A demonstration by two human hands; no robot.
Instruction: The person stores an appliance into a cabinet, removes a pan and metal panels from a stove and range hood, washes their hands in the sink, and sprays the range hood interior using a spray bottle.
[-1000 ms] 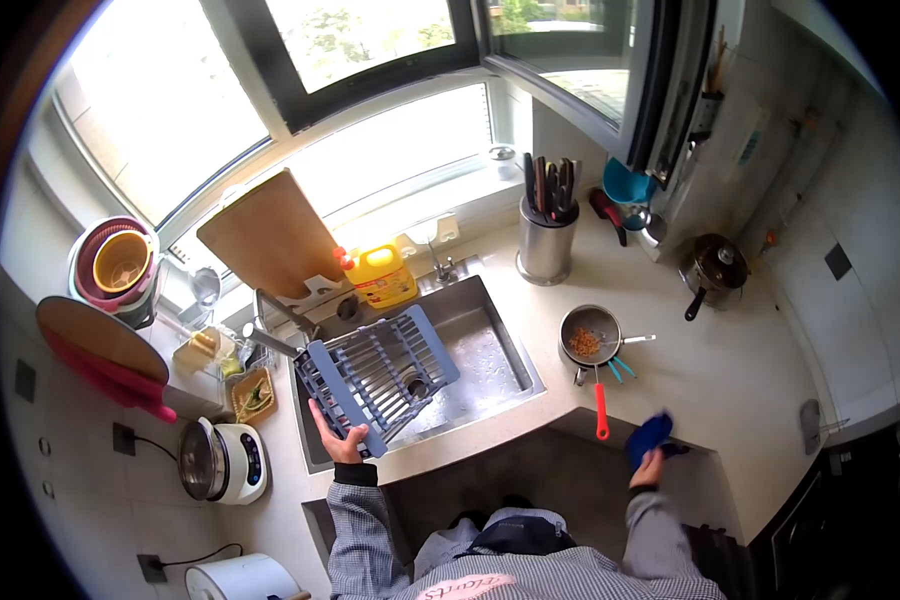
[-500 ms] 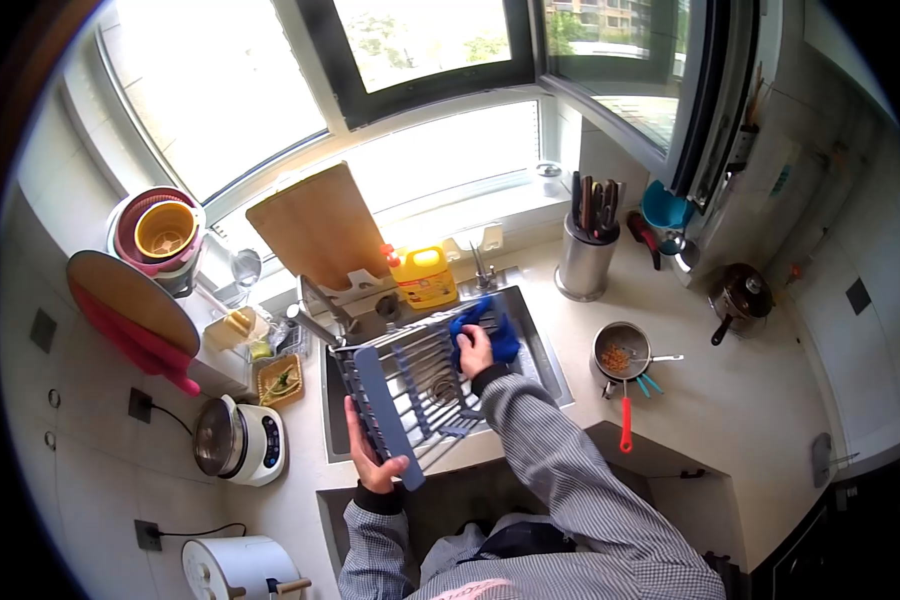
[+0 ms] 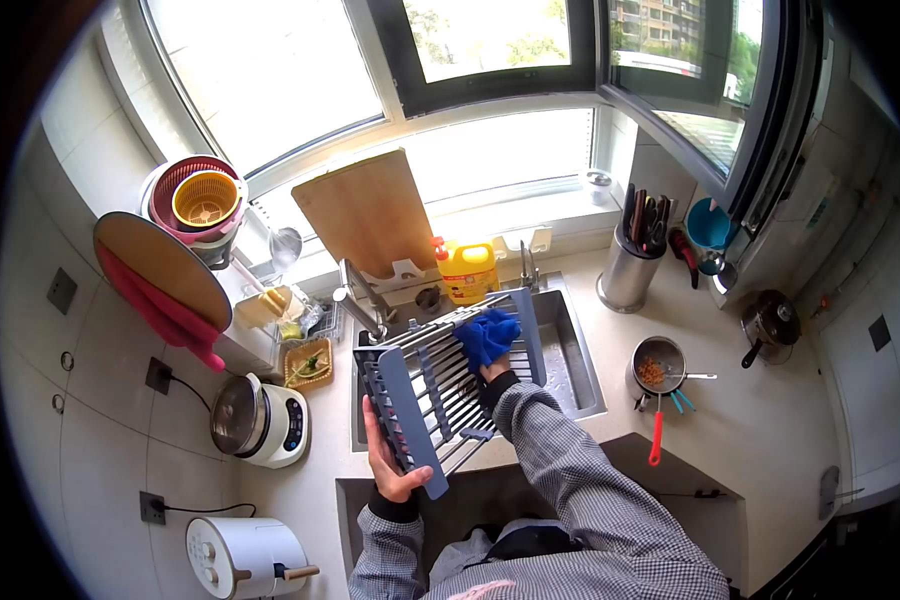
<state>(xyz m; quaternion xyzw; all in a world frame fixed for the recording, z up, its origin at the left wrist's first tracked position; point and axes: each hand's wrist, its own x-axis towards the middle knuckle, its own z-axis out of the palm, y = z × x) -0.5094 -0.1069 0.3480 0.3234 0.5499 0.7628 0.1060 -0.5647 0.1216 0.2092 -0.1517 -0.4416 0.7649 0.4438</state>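
Note:
A metal drying rack with grey-blue plastic ends [image 3: 415, 425] is held tilted over the sink [image 3: 578, 362]. My left hand [image 3: 395, 468] grips its near left end, thumb over the plastic edge and fingers behind. Inside the rack, my right hand [image 3: 494, 368] presses a blue cloth [image 3: 487, 337] against the metal bars; the cloth hides most of its fingers. The faucet [image 3: 358, 305] stands just behind the rack's left end.
Behind the sink are a yellow jug [image 3: 467, 273] and a wooden cutting board [image 3: 365, 215]. A knife holder [image 3: 630, 265] and a strainer with a red handle [image 3: 656, 362] stand to the right. A white cooker [image 3: 282, 425] is on the left.
My right hand has brought the blue cloth from the right counter edge into the rack. The rack is still in my left hand. The view has shifted.

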